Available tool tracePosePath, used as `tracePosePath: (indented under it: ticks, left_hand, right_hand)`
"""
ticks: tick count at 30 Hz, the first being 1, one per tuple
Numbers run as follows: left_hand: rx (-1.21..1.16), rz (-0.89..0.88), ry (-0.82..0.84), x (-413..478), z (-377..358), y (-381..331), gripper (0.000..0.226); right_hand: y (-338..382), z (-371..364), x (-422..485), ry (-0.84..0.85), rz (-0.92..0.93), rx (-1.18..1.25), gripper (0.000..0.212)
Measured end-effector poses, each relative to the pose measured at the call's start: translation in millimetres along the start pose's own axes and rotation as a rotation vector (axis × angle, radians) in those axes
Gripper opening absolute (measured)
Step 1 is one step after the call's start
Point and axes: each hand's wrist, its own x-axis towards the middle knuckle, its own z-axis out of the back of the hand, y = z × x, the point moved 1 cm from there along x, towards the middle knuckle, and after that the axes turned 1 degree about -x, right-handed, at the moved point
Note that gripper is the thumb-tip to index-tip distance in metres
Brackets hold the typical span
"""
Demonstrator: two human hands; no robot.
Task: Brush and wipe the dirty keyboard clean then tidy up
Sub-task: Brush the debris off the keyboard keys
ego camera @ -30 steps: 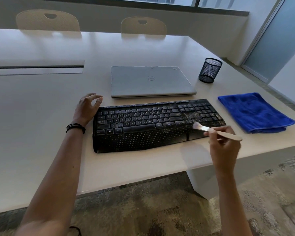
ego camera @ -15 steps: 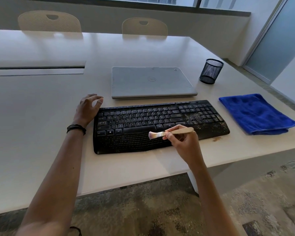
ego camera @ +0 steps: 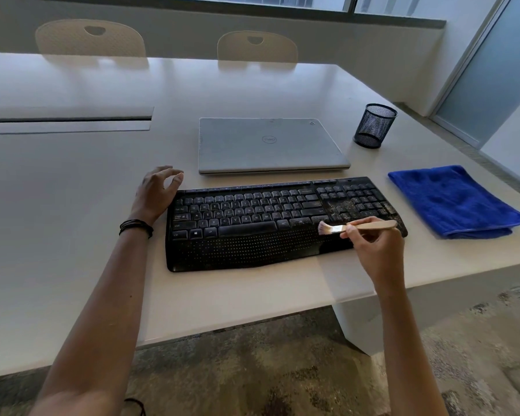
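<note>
1 black keyboard [ego camera: 282, 223] lies near the front edge of the pale surface [ego camera: 72, 190], its long side toward the person. Light speckled debris is concentrated over its right end, around the number pad [ego camera: 354, 199].

The right hand [ego camera: 376, 244] pinches a small brush [ego camera: 357, 227] by its pale wooden handle. The soft flared bristles are at the lower right keys; contact cannot be confirmed. The left hand [ego camera: 156, 193] rests against the keyboard's left end, fingers loosely curled, holding nothing.

Risks, as judged:
- Strokes to the right could scatter grit onto the folded blue cloth [ego camera: 457, 199] just beside that end, soiling it before wiping.
- Strokes toward the person could drop debris off the edge onto the floor [ego camera: 252, 370].
- Firm pressure could drive crumbs down between the keys.

Materials:
- Keyboard: matte plastic, with a wavy, dot-textured palm rest [ego camera: 246, 250].
- Cloth: plush, microfibre-like.
- Closed silver laptop [ego camera: 267, 145]: smooth, lying just behind the keyboard.
- Pen cup [ego camera: 374, 126]: black wire mesh, cylindrical, standing to the laptop's right.
</note>
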Motion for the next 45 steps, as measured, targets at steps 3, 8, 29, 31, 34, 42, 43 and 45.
tracePosePath:
  ticks: [3,8,29,31,34,42,43,45]
  left_hand:
    - [-0.003,0.002,0.004,0,0,0,0.03]
    - [-0.006,0.007,0.014,0,0,-1,0.03]
    - [-0.036,-0.021,0.038,-5,1,-15,0.041]
    - [-0.066,-0.039,0.075,-7,0,-21,0.043]
    - [-0.144,-0.076,0.16,-9,-2,-24,0.045]
    - [-0.164,-0.077,0.269,-10,-3,-24,0.041]
    - [-0.149,-0.08,0.263,-10,-3,-24,0.04]
    - [-0.134,-0.077,0.256,-9,-4,-21,0.038]
  right_hand:
    - [-5,8,3,-0.069,-0.014,-0.059,0.009]
    - [-15,15,4,-0.194,-0.068,-0.165,0.016]
    - [15,4,-15,-0.121,0.084,0.114,0.009]
    - [23,-13,-15,0.017,0.083,0.207,0.007]
    - [32,-34,-15,0.104,0.118,0.233,0.005]
    - [39,-42,-11,0.116,0.186,0.129,0.012]
    - [39,-39,-10,0.102,0.187,0.102,0.013]
    - [40,-35,-9,0.057,0.205,0.065,0.016]
